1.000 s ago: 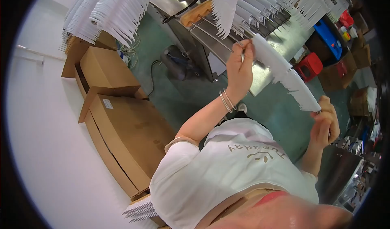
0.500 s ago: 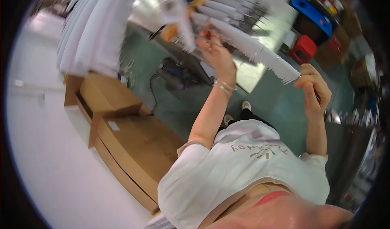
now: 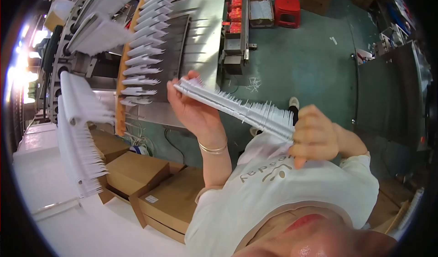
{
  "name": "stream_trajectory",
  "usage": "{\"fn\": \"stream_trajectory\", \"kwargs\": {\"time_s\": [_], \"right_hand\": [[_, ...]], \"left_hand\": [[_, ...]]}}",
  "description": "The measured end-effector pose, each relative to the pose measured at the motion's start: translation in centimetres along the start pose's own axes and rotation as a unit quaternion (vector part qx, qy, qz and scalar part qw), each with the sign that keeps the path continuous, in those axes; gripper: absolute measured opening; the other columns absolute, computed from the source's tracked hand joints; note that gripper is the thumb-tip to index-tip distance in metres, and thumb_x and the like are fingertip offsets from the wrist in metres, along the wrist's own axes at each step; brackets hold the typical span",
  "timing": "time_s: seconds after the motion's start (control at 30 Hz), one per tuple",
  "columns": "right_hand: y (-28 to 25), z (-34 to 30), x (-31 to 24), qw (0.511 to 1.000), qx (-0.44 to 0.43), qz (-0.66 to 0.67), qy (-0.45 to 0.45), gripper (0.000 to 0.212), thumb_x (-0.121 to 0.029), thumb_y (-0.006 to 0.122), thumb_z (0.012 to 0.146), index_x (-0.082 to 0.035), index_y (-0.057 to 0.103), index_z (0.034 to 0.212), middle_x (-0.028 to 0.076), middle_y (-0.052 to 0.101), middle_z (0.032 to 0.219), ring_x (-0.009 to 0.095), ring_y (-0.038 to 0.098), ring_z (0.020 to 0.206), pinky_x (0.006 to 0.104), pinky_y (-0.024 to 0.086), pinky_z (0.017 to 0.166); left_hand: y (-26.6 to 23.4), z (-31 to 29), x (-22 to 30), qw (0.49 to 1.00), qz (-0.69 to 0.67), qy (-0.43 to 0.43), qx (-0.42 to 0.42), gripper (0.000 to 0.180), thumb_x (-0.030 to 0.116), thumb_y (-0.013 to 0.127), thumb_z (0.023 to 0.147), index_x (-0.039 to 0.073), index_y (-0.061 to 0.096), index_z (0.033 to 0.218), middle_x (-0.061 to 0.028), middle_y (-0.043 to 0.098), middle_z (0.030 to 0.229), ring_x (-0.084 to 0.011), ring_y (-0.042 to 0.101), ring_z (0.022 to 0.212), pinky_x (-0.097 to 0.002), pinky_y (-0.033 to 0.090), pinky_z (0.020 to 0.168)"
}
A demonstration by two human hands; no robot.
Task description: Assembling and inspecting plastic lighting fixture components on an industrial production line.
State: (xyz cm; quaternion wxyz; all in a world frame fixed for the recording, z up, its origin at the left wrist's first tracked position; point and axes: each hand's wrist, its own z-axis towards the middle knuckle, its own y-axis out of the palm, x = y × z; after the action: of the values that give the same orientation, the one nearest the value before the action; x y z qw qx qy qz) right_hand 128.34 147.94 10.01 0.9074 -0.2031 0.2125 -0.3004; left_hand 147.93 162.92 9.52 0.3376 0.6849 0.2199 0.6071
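Note:
A long white fringed strip point(image 3: 242, 109), made of many thin pieces packed in a row, slants across in front of my chest. Its far left end rests in my left hand point(image 3: 196, 113), whose thumb and fingers close about it. My right hand point(image 3: 317, 133) is curled round the near right end, slightly blurred, and its fingers hide that end. Beyond my left hand, several similar white strips point(image 3: 143, 52) stick out side by side from an orange-yellow bar point(image 3: 120, 115). More white fringed bundles point(image 3: 84, 138) hang at the left.
A metal table point(image 3: 203, 33) lies ahead, with a narrow rail point(image 3: 234, 44) bearing red packs at its right. Farther back stand a red stool point(image 3: 287, 11) and a small carton point(image 3: 261, 13). Cardboard boxes point(image 3: 171, 197) sit left of me; a dark metal cabinet point(image 3: 388, 88) is at right.
My view has swung to the right. Both hands have come nearer my body with the strip, and the right hand now lies close to my chest. My left hand has closed on the strip's far end.

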Motion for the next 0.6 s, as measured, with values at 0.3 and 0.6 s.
{"fn": "stream_trajectory", "kwargs": {"time_s": [0.3, 0.6], "right_hand": [[-10.5, -4.4, 4.3, 0.962, -0.253, 0.068, 0.077, 0.019, -0.021, 0.069, 0.076, -0.005, 0.06, 0.079, 0.004, 0.054, 0.072, 0.019, 0.048, 0.063, 0.0328, 0.039, 0.059], [-21.8, -14.3, 24.9, 0.73, 0.202, 0.162, 0.632, 0.032, -0.028, 0.048, 0.093, -0.005, 0.064, 0.107, 0.002, 0.064, 0.094, 0.011, 0.057, 0.087, 0.0261, 0.044, 0.075]], "left_hand": [[11.2, 0.6, -23.5, 0.924, 0.078, -0.355, -0.123, 0.026, 0.025, 0.054, 0.084, 0.002, 0.063, 0.076, -0.0071, 0.061, 0.072, -0.0115, 0.05, 0.066, -0.0244, 0.041, 0.059], [23.4, -1.3, -36.7, 0.883, 0.081, -0.43, -0.17, 0.025, 0.027, 0.053, 0.087, 0.003, 0.061, 0.087, -0.0059, 0.061, 0.08, -0.0144, 0.058, 0.077, -0.0256, 0.044, 0.072]]}}
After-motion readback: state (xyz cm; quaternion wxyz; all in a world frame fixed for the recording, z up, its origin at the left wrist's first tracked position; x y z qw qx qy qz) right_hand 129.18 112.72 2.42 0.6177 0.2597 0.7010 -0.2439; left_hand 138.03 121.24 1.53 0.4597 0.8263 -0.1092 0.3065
